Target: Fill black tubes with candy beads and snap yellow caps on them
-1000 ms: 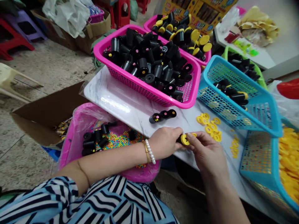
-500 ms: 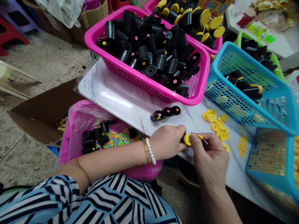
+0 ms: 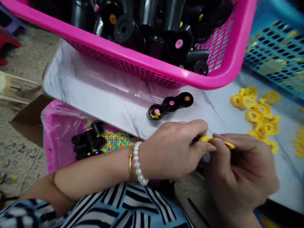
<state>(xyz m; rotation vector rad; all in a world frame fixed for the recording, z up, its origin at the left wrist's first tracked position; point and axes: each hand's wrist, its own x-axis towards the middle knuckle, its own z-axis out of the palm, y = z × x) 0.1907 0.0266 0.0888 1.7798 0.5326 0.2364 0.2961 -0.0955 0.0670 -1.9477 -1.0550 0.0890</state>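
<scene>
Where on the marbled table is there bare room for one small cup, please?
Bare table: between the pink basket and front edge, left of the three black cups; also between cups and yellow rings. Crowded: among the rings.

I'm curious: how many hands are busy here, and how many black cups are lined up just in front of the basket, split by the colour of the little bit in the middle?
Hands: 2
Cups with a pink middle: 2
Cup with an orange middle: 1
Total: 5
</scene>
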